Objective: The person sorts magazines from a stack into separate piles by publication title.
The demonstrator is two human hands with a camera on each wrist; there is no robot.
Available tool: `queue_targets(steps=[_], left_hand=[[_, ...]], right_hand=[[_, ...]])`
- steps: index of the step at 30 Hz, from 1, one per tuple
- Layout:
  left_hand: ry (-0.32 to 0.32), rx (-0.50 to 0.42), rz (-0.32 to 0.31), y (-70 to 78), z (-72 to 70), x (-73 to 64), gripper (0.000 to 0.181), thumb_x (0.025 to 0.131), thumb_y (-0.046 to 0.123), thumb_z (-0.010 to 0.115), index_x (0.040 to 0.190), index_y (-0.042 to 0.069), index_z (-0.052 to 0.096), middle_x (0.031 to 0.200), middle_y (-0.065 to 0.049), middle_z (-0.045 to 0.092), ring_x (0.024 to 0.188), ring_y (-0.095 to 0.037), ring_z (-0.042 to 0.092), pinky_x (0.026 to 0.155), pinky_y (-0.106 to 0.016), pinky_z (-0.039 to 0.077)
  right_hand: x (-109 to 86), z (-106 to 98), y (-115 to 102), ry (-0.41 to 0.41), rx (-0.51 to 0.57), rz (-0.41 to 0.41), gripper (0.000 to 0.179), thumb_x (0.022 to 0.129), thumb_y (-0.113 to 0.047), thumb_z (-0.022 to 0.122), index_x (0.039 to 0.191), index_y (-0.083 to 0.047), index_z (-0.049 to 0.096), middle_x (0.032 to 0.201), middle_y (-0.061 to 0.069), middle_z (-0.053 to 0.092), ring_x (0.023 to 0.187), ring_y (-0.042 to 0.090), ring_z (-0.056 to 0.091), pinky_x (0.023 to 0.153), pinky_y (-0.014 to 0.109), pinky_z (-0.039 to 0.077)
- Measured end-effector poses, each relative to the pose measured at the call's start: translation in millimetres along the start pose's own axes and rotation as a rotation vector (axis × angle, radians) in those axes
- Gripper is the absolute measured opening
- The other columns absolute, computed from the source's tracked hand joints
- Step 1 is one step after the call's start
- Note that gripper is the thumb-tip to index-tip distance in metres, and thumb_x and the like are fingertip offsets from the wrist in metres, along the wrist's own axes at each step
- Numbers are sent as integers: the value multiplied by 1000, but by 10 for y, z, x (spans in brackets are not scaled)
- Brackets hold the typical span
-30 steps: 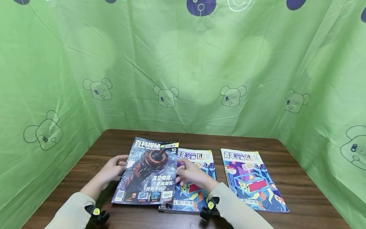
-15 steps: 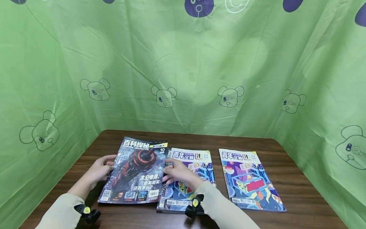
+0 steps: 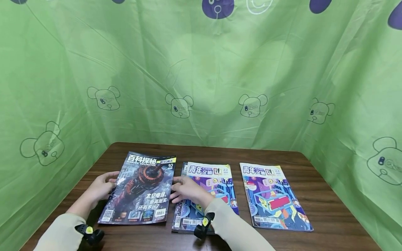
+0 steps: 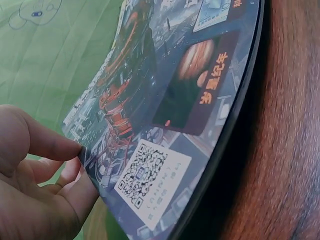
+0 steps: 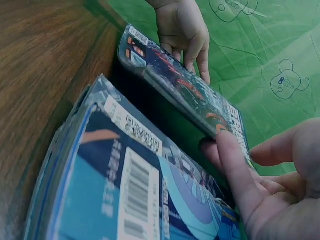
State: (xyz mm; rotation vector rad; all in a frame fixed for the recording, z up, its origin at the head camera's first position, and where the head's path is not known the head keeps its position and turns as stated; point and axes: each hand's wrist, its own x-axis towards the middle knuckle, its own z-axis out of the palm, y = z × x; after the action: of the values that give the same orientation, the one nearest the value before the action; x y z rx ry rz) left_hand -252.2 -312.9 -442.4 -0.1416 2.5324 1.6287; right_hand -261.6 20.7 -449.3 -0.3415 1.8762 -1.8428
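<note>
A dark-blue magazine [image 3: 138, 195] with an orange-red machine on its cover is held between both hands, close over the left part of the table. My left hand [image 3: 99, 188] pinches its left edge; in the left wrist view, thumb and fingers close on that edge near the QR code. On the opposite side, my right hand [image 3: 190, 191] grips the right edge, its thumb and fingers meeting there in the right wrist view. Under the right forearm lies a stack of magazines [image 3: 224, 181], with a purple-and-blue cover on top and a darker one jutting out to the left.
Another purple-and-blue magazine [image 3: 276, 202] lies flat at the right on the brown wooden table [image 3: 333, 212]. Green cloth [image 3: 201, 69] with bear drawings hangs behind the table and along both sides.
Both hands have moved left with the dark-blue magazine, from overlapping the stack to beside it. More of the stack's left side now shows. The right-hand magazine stays put.
</note>
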Motion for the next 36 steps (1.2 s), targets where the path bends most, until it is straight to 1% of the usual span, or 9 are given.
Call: queue_targets(steps=[5,11,17,23,28,31,36], left_hand=[[4,18,-8,-43,-20,44,59,95,-2,41,151,-12,24,130,-35,44,84,-20,63,69,-39,59],[0,18,-14,-63,-22,79,59,96,-2,42,151,-12,24,133,-38,40,86,-21,63,71,-39,59],[18,45,-21,-117,-28,105,55,99,2,45,150,-12,29,137,-40,40,91,-18,62,73,-35,58],[30,47,-5,-168,-30,102,52,101,5,47,147,-16,33,138,-38,46,89,-12,61,71,-32,58],[60,111,28,-182,-33,92,50,99,6,51,142,-18,40,131,-35,55,89,-11,61,69,-25,55],[68,147,33,-193,-40,96,49,98,6,52,139,-20,42,130,-35,56,96,-16,62,71,-21,53],[72,155,25,-210,-45,109,49,98,7,55,139,-19,44,131,-36,55,110,-28,60,74,-18,51]], right_hand=[[5,23,-10,-44,23,4,55,100,0,50,148,16,29,118,26,61,93,33,68,78,42,62],[10,29,-7,-67,30,0,57,100,0,49,148,18,26,132,32,53,104,40,64,83,44,60],[8,27,-19,-73,20,6,57,100,-1,49,148,18,26,138,34,47,108,42,63,84,44,60],[10,27,-28,-81,12,6,56,101,-2,49,148,18,26,136,35,50,111,44,62,85,44,59],[-2,26,-40,-82,15,7,56,101,-2,50,148,18,26,136,36,49,114,45,60,87,45,59],[-14,23,-43,-83,-3,-2,56,101,-2,50,148,18,27,138,37,47,115,46,60,86,45,59],[-28,15,-52,-80,-58,-8,56,100,-4,51,147,17,30,141,35,46,116,44,60,86,43,59]])
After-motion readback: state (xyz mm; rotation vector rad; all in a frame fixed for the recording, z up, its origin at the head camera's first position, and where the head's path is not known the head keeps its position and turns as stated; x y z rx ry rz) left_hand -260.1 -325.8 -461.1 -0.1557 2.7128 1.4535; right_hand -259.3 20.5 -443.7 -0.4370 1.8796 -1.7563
